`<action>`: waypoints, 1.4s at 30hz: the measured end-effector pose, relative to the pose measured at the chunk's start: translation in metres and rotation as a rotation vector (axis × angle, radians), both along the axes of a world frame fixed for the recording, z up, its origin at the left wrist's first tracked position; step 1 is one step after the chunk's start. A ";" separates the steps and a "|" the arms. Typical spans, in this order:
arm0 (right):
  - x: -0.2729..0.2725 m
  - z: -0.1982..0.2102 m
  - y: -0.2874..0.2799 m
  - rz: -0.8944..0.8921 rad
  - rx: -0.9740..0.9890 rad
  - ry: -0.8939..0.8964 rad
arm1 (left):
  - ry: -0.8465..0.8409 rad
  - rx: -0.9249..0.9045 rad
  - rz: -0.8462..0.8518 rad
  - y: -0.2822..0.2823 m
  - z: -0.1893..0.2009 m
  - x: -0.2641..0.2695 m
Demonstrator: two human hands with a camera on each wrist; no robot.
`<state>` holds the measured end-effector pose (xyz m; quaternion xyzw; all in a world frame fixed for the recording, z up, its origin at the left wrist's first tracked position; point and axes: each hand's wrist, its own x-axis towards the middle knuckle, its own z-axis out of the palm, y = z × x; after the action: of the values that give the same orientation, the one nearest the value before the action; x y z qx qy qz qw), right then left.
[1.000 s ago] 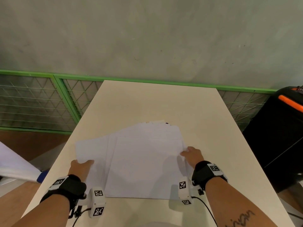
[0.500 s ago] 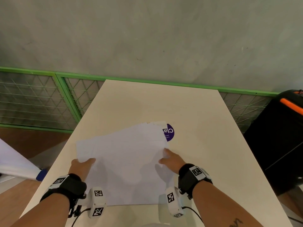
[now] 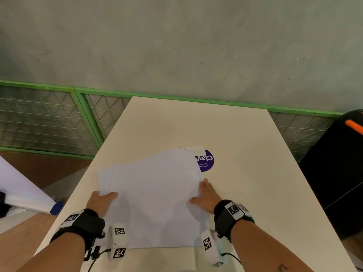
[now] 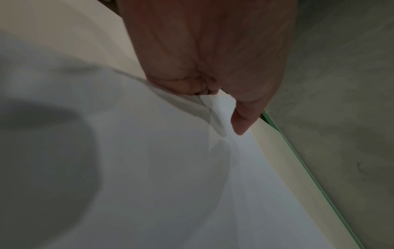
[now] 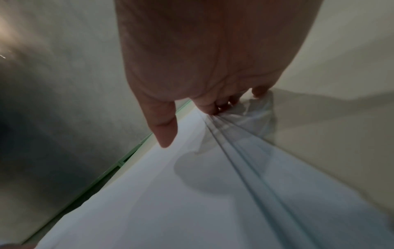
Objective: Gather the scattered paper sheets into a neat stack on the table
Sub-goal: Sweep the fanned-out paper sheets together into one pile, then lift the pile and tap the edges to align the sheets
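Observation:
A loose pile of white paper sheets (image 3: 153, 197) lies fanned on the near half of the cream table (image 3: 245, 154). My left hand (image 3: 103, 200) grips the pile's left edge, thumb on the top sheet and fingers tucked under. In the left wrist view the left hand (image 4: 221, 107) pinches the sheets (image 4: 149, 168). My right hand (image 3: 205, 193) lies along the pile's right edge with fingers straight and thumb on the top sheet. In the right wrist view the right hand (image 5: 192, 118) pushes its fingertips (image 5: 213, 106) against the stepped edges of the sheets (image 5: 213, 193).
A round purple sticker (image 3: 207, 160) lies on the table, partly under the pile's far right corner. A green-framed mesh fence (image 3: 49, 118) runs behind and left of the table. A black case with an orange strip (image 3: 341, 173) stands at the right. A white roll (image 3: 23, 195) lies at the left.
My right hand has slid left, pushing the sheets' right edges together; the pile is narrower and the purple sticker is uncovered. My left hand has kept its hold.

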<state>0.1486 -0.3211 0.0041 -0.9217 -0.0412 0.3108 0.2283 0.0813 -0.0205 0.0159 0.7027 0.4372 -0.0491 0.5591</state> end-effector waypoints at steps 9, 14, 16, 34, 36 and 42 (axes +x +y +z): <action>0.005 0.017 0.008 -0.178 0.433 0.151 | 0.021 -0.036 0.014 0.012 0.000 -0.008; 0.005 0.014 0.003 -0.233 0.466 0.171 | 0.058 -0.187 0.008 0.033 -0.026 -0.016; 0.003 0.014 0.004 -0.233 0.463 0.159 | 0.063 -0.222 0.000 0.028 -0.020 -0.020; -0.007 0.017 -0.023 -0.420 0.658 0.134 | -0.203 -0.268 -0.050 -0.004 0.031 -0.037; -0.002 0.020 -0.034 -0.469 0.704 0.127 | -0.265 -0.280 -0.105 -0.006 0.046 -0.034; 0.005 0.057 -0.072 -0.545 1.040 0.063 | -0.431 -0.302 -0.249 -0.029 0.085 -0.012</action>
<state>0.1536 -0.3935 0.0609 -0.6562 0.0569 0.2071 0.7233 0.0696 -0.0495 0.1011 0.6540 0.2064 -0.0314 0.7271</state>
